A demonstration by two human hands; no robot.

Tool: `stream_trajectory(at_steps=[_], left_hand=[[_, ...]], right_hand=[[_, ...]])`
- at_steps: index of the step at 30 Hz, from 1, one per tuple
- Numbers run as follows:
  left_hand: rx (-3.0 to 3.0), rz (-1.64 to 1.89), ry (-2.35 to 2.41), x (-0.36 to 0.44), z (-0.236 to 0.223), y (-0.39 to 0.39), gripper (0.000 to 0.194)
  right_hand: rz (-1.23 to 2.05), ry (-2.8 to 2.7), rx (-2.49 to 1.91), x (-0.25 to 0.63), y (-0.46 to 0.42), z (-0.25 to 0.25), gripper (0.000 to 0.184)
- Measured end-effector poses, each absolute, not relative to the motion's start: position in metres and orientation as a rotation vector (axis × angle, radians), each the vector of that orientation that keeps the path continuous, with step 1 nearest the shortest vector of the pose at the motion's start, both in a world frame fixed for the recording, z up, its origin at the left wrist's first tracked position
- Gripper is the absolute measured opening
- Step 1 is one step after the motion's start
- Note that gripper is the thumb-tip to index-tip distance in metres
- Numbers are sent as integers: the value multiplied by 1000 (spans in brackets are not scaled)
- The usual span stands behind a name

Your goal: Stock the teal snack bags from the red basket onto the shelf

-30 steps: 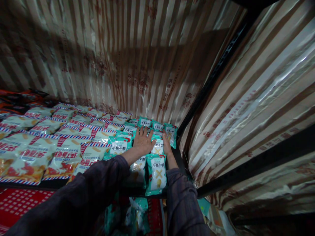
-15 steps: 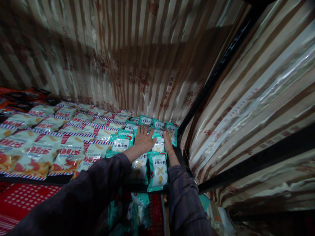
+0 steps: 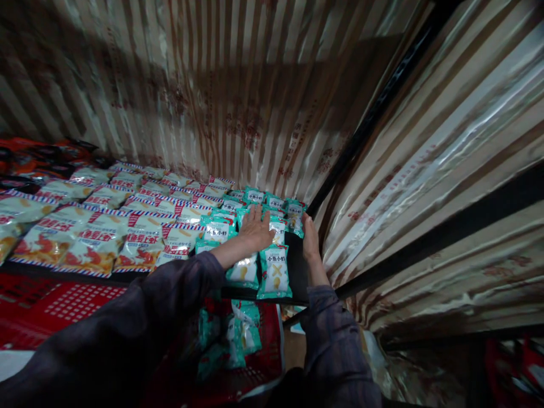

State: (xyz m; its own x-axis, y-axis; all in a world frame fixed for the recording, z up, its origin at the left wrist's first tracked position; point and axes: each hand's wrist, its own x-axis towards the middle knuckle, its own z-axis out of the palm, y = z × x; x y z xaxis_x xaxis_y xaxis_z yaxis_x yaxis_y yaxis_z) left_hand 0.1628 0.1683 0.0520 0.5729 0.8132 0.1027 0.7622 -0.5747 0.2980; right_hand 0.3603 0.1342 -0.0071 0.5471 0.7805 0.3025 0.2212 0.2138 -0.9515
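Observation:
Teal-and-white snack packets (image 3: pixel 275 272) lie in rows at the right end of a dark shelf. My left hand (image 3: pixel 256 228) rests palm down on the middle packets, its fingers stretched out and covering part of them. At the right side of the rows is my right hand (image 3: pixel 311 241), upright with fingers extended. Its fingertips are beside the rear right packet (image 3: pixel 294 216); whether they touch it I cannot tell. Neither hand is wrapped round anything.
White packets with striped edges (image 3: pixel 96 243) fill the shelf to the left, with orange-and-black packets (image 3: pixel 36 156) beyond. Black metal posts (image 3: pixel 346 161) and striped plastic sheeting (image 3: pixel 263 102) close off the back and right. Below, a red basket (image 3: pixel 272 345) holds more teal packets.
My right hand has shifted right, away from the middle packets toward the shelf's right edge. My left hand stays on the packets. The view has tilted slightly, showing more of the red basket.

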Motion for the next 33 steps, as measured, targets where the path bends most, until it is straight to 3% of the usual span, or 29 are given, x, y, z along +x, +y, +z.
stream_trajectory(at_steps=[4,14,24,33], left_hand=[[2643,425,1151,148,45,125,70],[2499,606,1109,141,-22,42,63],[2266,615,1091,155,-31,42,64],[2309,806,1016,157,-37,60,63]], right_hand=[[403,-948,-1335,344,104,-10,65],[411,-852,-1512,294,45,-48,76],[412,-940,-1595,271,45,-68,66],[318,-909,-1635,262,53,-58,70]])
